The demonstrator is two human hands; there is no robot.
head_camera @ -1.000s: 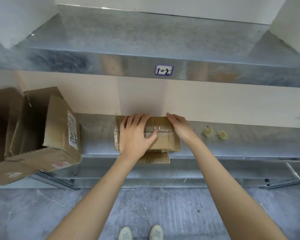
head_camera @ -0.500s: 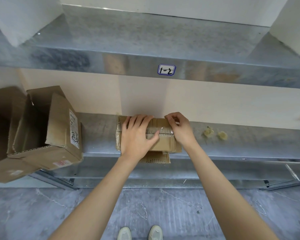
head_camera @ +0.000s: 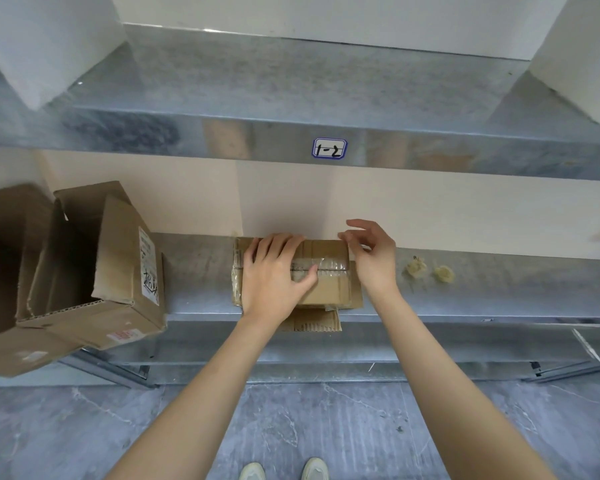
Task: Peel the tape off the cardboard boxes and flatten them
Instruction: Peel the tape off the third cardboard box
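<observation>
Head view: one taped box (head_camera: 329, 289) under flat-fingered left hand (head_camera: 271, 282), right hand (head_camera: 374, 258) loose-fingered, empty; two crumpled wads (head_camera: 414, 266).

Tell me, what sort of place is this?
Probably a storeroom or small warehouse: bare metal shelving, a handwritten shelf label reading 1-2, an opened box at the left and a small taped box in the middle.

A storeroom: galvanized metal shelves (head_camera: 326, 98), one bearing a handwritten "1-2" label (head_camera: 329, 148), hold opened cardboard boxes (head_camera: 94, 271) above a stone-tiled floor (head_camera: 291, 427).
</observation>
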